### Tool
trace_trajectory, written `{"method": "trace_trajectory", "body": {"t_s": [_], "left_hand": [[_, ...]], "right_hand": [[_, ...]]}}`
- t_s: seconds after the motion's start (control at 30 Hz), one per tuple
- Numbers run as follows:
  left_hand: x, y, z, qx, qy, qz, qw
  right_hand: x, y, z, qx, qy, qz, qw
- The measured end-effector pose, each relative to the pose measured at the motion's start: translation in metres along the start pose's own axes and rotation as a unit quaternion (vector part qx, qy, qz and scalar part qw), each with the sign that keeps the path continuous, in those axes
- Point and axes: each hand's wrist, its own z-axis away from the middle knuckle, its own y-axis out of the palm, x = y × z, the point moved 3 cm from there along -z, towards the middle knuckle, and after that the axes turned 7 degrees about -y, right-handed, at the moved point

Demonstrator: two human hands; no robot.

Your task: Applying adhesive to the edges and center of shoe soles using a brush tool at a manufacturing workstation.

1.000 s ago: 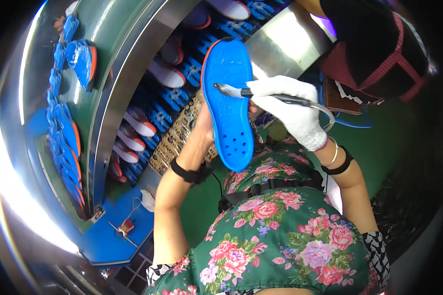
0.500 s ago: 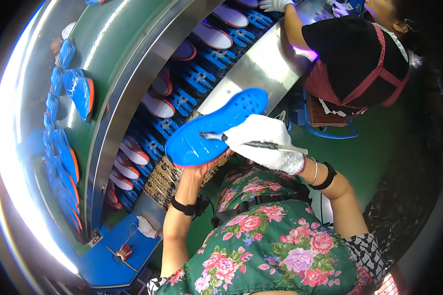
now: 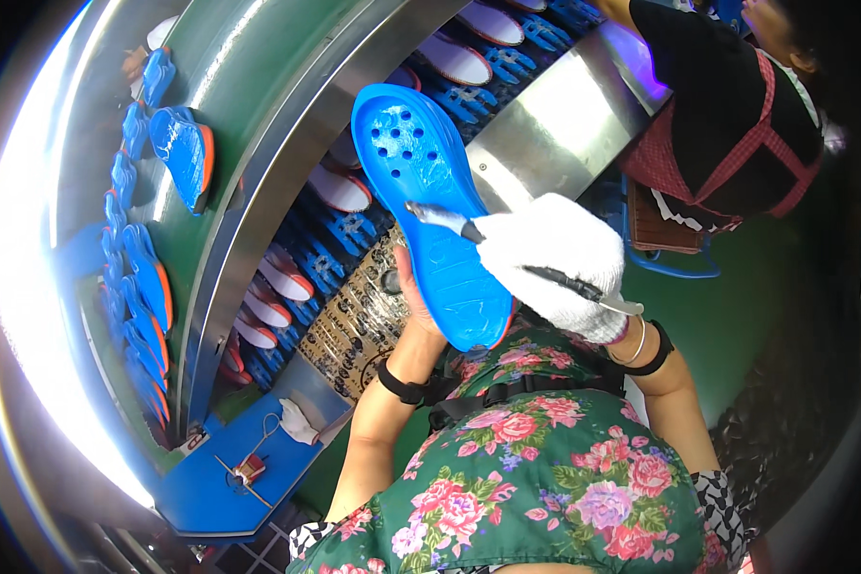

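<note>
A blue shoe sole (image 3: pixel 450 273) with a group of small holes at its far end is held up in front of me, its inner face toward me. My bare left hand (image 3: pixel 414 292) grips it from below along its left edge. My right hand (image 3: pixel 555 263), in a white knit glove, is closed round a thin brush (image 3: pixel 440 218) with a pale handle. The brush tip touches or hovers just above the sole's middle; I cannot tell which. Wet, glossy streaks show on the sole at both ends.
On the left, a curved green conveyor (image 3: pixel 258 57) carries several blue soles (image 3: pixel 143 277) with orange edges. Beside it, shoe uppers (image 3: pixel 282 277) with white bottoms sit among blue holders (image 3: pixel 349 230). A blue table (image 3: pixel 210 497) stands lower left. A co-worker (image 3: pixel 727 115) sits at upper right.
The sole has turned from slanting sideways to nearly upright, its holed end now at upper left. My right hand has shifted slightly right, and the brush has moved along the sole.
</note>
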Motion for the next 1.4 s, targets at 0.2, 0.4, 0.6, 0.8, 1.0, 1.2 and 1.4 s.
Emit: {"method": "trace_trajectory", "body": {"t_s": [0.2, 0.4, 0.6, 0.8, 1.0, 1.2, 1.4], "left_hand": [[0.009, 0.010, -0.004, -0.147, 0.052, -0.142, 0.977], [0.013, 0.021, -0.005, -0.155, 0.026, -0.202, 0.967], [0.009, -0.002, -0.006, -0.176, 0.017, -0.241, 0.954], [0.012, 0.008, -0.015, -0.168, 0.039, -0.189, 0.967], [0.002, 0.004, -0.019, -0.168, 0.097, -0.194, 0.962], [-0.005, 0.036, -0.042, 0.040, 0.050, -0.032, 0.997], [-0.009, 0.061, -0.052, -0.067, 0.164, -0.133, 0.975]], "right_hand": [[-0.016, 0.004, -0.034, -0.021, 0.024, -0.020, 0.999], [-0.015, 0.010, -0.048, -0.043, -0.020, -0.009, 0.999], [-0.008, 0.012, -0.036, -0.033, -0.003, -0.071, 0.997], [-0.010, 0.003, -0.037, -0.078, 0.049, -0.036, 0.995], [-0.016, 0.014, -0.025, -0.138, 0.154, -0.157, 0.966], [-0.006, 0.019, -0.022, -0.114, 0.021, -0.017, 0.993], [-0.025, 0.014, -0.013, -0.135, 0.103, -0.143, 0.975]]}}
